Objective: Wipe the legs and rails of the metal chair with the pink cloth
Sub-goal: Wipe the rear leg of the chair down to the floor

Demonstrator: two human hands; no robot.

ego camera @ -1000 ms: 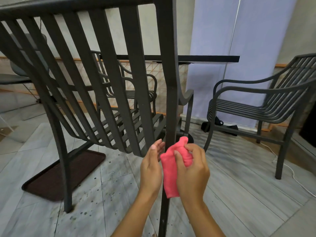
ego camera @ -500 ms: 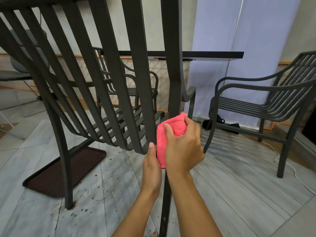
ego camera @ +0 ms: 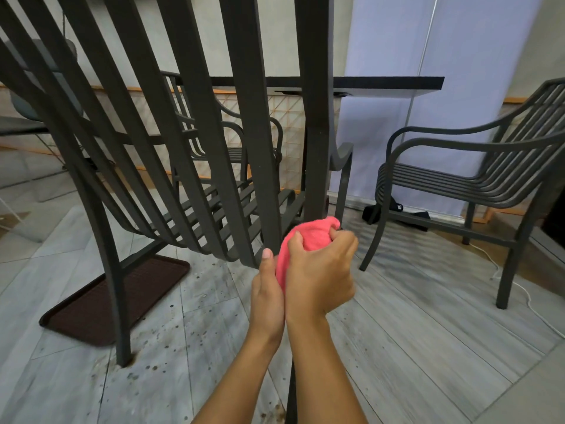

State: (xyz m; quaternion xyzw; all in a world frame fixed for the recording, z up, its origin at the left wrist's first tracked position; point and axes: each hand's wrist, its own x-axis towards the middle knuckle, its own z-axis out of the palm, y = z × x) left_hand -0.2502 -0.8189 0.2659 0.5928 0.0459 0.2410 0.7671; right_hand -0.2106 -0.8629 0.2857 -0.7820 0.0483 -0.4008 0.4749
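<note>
The pink cloth (ego camera: 308,240) — clamped round the chair leg (ego camera: 315,133) by the right hand (ego camera: 319,270) — is now carried higher than a second ago, the left hand (ego camera: 267,295) pressed flat just beside it, so more upright is judged wiped.

Single head-worn wide-angle view, low and very near the dark grey slatted metal chair (ego camera: 214,148), facing forward and down across the grey tiled floor (ego camera: 428,347); both forearms enter from the bottom edge.

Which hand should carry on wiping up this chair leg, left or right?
Right. The right hand already grips the pink cloth wrapped round the chair leg. The left hand only rests beside it, fingers flat.
</note>
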